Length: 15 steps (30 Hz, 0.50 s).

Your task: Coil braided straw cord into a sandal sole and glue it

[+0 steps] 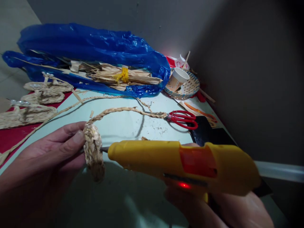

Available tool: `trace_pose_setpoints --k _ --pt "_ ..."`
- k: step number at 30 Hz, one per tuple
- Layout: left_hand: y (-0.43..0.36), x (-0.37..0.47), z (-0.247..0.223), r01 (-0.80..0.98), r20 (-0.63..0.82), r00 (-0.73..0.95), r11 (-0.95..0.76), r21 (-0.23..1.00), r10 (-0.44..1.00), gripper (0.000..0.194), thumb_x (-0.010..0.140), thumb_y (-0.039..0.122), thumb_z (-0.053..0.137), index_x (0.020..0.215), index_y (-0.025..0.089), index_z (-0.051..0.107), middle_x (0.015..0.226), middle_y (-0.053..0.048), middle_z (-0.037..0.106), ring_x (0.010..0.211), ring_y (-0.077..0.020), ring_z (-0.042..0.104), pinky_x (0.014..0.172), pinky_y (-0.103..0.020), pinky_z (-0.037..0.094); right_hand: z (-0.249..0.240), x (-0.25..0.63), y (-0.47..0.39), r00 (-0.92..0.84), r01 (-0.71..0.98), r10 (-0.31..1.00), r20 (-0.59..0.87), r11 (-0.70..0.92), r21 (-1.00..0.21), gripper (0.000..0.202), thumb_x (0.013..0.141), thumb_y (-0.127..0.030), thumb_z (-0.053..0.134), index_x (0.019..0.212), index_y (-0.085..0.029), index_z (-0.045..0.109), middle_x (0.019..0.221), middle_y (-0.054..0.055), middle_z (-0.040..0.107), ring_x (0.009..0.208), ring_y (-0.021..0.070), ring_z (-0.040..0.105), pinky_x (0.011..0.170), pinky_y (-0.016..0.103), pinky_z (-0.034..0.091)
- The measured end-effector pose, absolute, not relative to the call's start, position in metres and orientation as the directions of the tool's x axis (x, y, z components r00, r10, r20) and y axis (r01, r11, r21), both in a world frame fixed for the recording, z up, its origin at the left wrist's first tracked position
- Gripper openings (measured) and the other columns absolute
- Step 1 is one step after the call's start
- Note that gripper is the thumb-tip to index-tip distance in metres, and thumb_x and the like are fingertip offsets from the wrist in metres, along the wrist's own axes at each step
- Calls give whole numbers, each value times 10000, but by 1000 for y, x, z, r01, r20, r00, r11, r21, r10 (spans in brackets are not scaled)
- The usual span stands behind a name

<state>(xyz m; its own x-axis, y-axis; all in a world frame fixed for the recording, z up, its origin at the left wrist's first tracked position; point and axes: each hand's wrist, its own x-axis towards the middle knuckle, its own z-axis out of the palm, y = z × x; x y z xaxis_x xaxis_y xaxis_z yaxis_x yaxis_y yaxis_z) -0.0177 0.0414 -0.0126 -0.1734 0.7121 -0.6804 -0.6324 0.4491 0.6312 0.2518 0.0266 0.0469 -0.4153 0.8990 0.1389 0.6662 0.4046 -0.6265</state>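
Counting what lies before me: one yellow glue gun (185,166), one braided straw coil (93,152), one pair of red scissors (182,119), one paper cup (177,79) lying in one woven tray (191,88), one blue plastic bag (90,50) with a bundle of straw (118,76) spilling out, and three woven straw pieces (35,99) on a red cloth (14,136). My left hand (49,152) has its fingers (73,139) pinched on the coil, held just above the table (123,123) in front of me. My right hand (228,209) is clenched around the gun's grip (mostly hidden beneath its body), and the metal nozzle touches the coil's edge. A red light glows on the gun's side. The coil is a small flat oval of pale plaited straw, held on edge, its loose braid tail (123,110) arching away towards the scissors. Pale green table, littered with straw crumbs; grey wall (249,63) close on the right.
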Motion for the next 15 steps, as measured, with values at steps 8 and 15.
trace_pose_setpoints --k 8,15 --pt "56 -40 -2 -147 -470 -315 447 882 824 639 505 509 945 1090 333 761 841 -51 811 724 -359 804 647 -463 679 39 257 20 -349 722 893 285 450 -526 433 1001 -593 518 1412 -468 566 960 -25 801 606 228 764 322 203 527" --pt "58 -43 -7 -132 -460 -276 441 888 844 625 597 568 876 1150 311 740 669 -38 741 479 -261 714 411 -341 617 29 265 14 -364 483 923 125 301 -822 390 981 -417 650 1366 -463 607 900 -1 749 528 157 698 269 147 411"
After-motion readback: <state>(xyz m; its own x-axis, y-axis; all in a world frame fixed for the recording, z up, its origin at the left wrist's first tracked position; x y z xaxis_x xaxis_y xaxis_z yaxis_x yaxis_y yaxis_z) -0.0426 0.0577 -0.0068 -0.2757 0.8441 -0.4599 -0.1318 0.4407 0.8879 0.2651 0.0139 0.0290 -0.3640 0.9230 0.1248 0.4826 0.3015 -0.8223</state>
